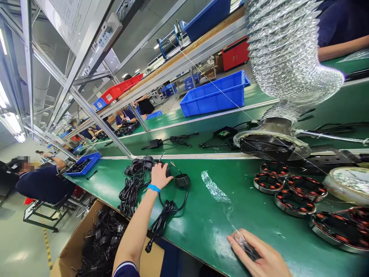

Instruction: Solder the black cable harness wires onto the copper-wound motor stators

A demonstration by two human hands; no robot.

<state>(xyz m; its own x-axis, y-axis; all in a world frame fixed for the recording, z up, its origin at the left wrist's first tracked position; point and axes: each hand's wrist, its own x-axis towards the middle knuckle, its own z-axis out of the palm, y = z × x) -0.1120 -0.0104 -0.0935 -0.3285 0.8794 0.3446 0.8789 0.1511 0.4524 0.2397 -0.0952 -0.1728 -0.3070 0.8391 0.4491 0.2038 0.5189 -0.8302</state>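
My left hand (pixel 160 176) is stretched towards the back edge of the worktop (pixel 197 221), with the palm down and the fingers half open, spread apart. It lies at the cluster of black round housings (pixel 144 163), and a dark part shows between thumb and fingers; I cannot tell if I am gripping it or only touching it. On this wrist I wear a blue band (pixel 153 188).

My right hand (pixel 266 256) is near the front edge, with the fingers bent and closed around a dark object (pixel 252 252), which is partly hidden. Clear plastic film is also at these fingers, and a crumpled strip of the film (pixel 215 188) lies from there towards the worktop's middle.

Just to the right of my left hand stands a single black housing (pixel 182 181), with thin wires coming out from its top. Its black cable goes down to a tied coil (pixel 165 217) close to the front edge. Other cable bundles (pixel 131 194) lie nearer to the left end. Towards the right end there are several ring-shaped coil parts (pixel 295 202), and behind them, near the back edge, one fan (pixel 263 145).
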